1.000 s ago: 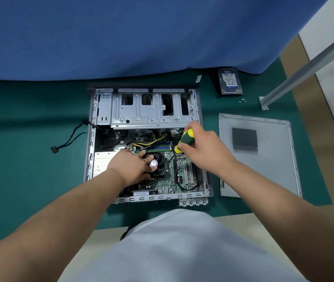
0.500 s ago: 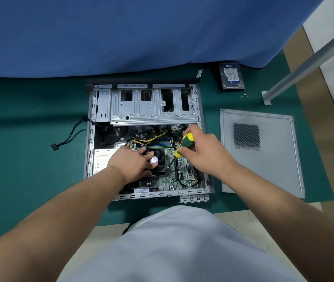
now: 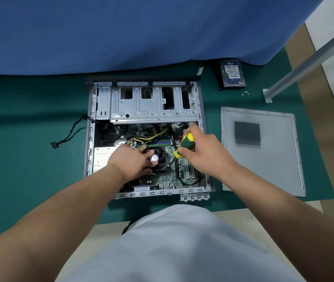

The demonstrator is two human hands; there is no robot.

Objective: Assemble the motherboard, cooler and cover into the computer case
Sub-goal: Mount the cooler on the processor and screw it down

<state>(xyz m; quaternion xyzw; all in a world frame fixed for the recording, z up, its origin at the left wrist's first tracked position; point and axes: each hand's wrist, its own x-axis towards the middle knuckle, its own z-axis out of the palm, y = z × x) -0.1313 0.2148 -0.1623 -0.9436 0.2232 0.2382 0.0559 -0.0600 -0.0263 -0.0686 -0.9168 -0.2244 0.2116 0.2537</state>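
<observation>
Toward the left edge of the green mat (image 3: 29, 159), a loose black cable (image 3: 68, 137) trails out of the computer case (image 3: 89, 139), which lies open near the mat's middle. Inside it the motherboard (image 3: 168, 176) sits flat on the case floor, with the cooler (image 3: 160, 157) on top of it. The left hand (image 3: 131, 159) rests on the cooler, fingers curled around its fan housing, seemingly steadying it. Just to the right, the right hand (image 3: 202, 151) grips the yellow-and-green screwdriver (image 3: 184, 144), fingers wrapped round the handle, the shaft slanting down toward the cooler's right side; the tip itself is too small to make out.

The step in hand looks like fastening the cooler to the board. To do it well, the left hand should hold the cooler level and square so it does not rock while one corner goes down. The driver wants to stand straighter over the screw, since a slanted blade may slip onto the board. Each screw is best snugged partway, working across opposite corners, then tightened.

Near the mat's right edge the cover (image 3: 263, 159) lies flat, well apart from the case, not yet fitted. A hard drive (image 3: 232, 73) sits toward the far right corner.
</observation>
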